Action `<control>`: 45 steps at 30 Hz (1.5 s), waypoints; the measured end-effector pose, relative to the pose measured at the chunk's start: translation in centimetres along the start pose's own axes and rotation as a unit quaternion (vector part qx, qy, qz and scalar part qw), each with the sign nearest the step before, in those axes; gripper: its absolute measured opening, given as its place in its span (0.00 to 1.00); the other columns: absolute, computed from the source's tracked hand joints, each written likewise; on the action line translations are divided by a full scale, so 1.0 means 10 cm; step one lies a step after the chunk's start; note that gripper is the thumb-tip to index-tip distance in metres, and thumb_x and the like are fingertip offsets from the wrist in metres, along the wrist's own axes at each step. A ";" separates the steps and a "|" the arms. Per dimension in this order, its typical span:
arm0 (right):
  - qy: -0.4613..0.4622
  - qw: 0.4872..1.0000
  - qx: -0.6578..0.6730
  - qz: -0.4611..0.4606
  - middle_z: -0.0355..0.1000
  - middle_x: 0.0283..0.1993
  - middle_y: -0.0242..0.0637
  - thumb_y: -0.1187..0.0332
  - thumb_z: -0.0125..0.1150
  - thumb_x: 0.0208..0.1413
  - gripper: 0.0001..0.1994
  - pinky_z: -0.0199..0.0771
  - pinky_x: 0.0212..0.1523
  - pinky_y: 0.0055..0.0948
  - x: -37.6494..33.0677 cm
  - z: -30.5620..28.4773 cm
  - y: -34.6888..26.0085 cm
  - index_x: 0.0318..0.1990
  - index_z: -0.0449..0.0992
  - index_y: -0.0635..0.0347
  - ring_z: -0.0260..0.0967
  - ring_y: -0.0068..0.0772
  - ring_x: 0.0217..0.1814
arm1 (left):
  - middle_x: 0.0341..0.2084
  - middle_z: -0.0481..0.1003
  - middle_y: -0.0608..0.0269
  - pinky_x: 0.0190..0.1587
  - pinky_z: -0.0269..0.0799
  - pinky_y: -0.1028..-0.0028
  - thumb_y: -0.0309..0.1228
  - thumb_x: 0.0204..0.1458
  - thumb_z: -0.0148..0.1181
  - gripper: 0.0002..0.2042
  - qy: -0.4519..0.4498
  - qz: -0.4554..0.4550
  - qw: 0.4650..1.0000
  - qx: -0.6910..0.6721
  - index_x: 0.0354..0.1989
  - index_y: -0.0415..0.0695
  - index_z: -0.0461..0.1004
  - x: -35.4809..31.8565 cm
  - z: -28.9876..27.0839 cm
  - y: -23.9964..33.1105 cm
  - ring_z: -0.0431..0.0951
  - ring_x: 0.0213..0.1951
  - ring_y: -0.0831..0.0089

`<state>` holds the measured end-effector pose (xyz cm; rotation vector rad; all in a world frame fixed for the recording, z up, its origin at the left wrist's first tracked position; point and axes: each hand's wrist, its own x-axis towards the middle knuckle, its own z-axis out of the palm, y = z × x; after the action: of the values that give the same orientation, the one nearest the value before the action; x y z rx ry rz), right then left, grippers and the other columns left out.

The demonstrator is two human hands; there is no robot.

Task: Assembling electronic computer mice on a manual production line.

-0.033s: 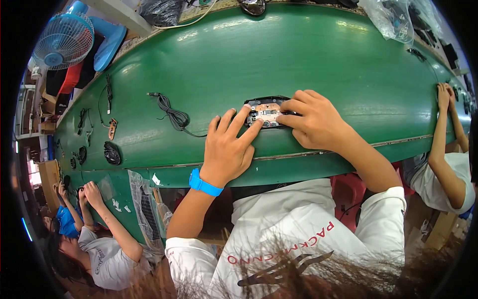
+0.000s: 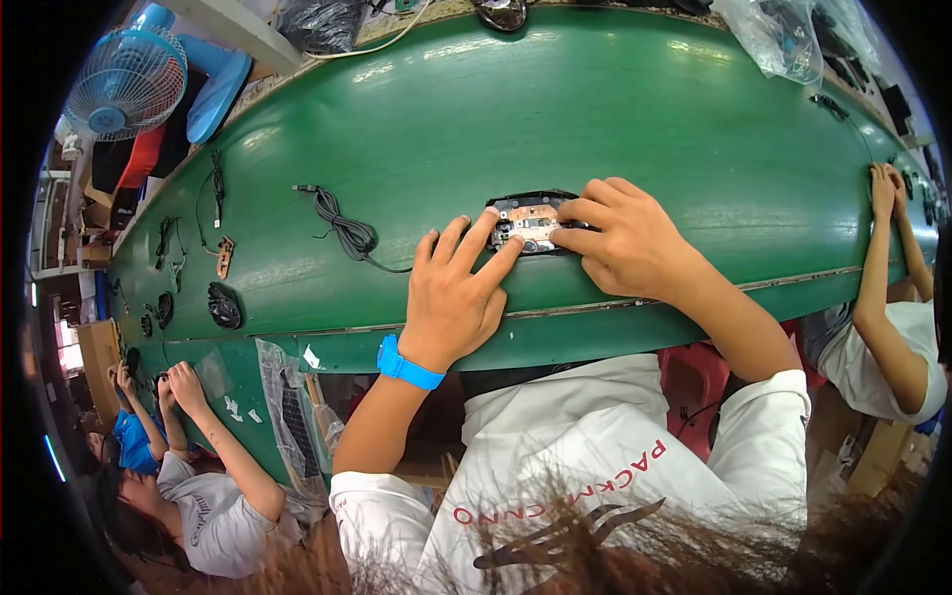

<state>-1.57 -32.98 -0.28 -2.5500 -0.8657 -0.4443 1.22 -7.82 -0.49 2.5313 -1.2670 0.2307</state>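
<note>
Partly under left hand [image 2: 451, 293]: circuit board [image 2: 533, 225]

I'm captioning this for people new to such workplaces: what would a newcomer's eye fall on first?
Probably the broad green work surface sweeping across the view. Near the middle, the left hand and right hand meet at a black casing with an exposed circuit board. A bright blue wristband stands out below the left hand, and a blue fan at the upper left.
</note>
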 end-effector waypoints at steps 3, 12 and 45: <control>0.010 1.000 -0.001 0.000 0.73 0.42 0.33 0.77 0.60 0.32 0.18 0.71 0.41 0.38 -0.02 0.01 0.01 0.37 0.81 0.55 0.67 0.39 0.40 | 0.60 0.67 0.53 0.55 0.63 0.51 0.25 0.42 0.56 0.24 0.003 0.000 1.000 -0.003 0.52 0.50 0.76 0.04 -0.02 0.03 0.67 0.56 0.52; 0.028 0.992 0.113 0.046 0.69 0.38 0.36 0.77 0.56 0.31 0.18 0.69 0.40 0.37 0.03 0.04 -0.09 0.35 0.81 0.56 0.65 0.41 0.39 | 0.59 0.68 0.53 0.55 0.62 0.52 0.24 0.41 0.56 0.24 0.015 0.000 1.000 -0.006 0.52 0.49 0.76 0.04 0.03 0.06 0.67 0.55 0.52; 0.182 0.976 -0.016 0.118 0.71 0.43 0.42 0.77 0.57 0.42 0.15 0.73 0.48 0.37 -0.39 -0.14 0.66 0.41 0.80 0.60 0.70 0.43 0.45 | 0.57 0.66 0.46 0.63 0.61 0.54 0.20 0.46 0.53 0.23 0.080 -0.065 0.985 -0.135 0.54 0.42 0.73 -0.22 -0.23 0.27 0.64 0.60 0.45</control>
<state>-0.55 -40.38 -2.54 -2.4480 -0.4207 -0.8197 -2.28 -6.88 1.58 2.3025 -0.9939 0.2134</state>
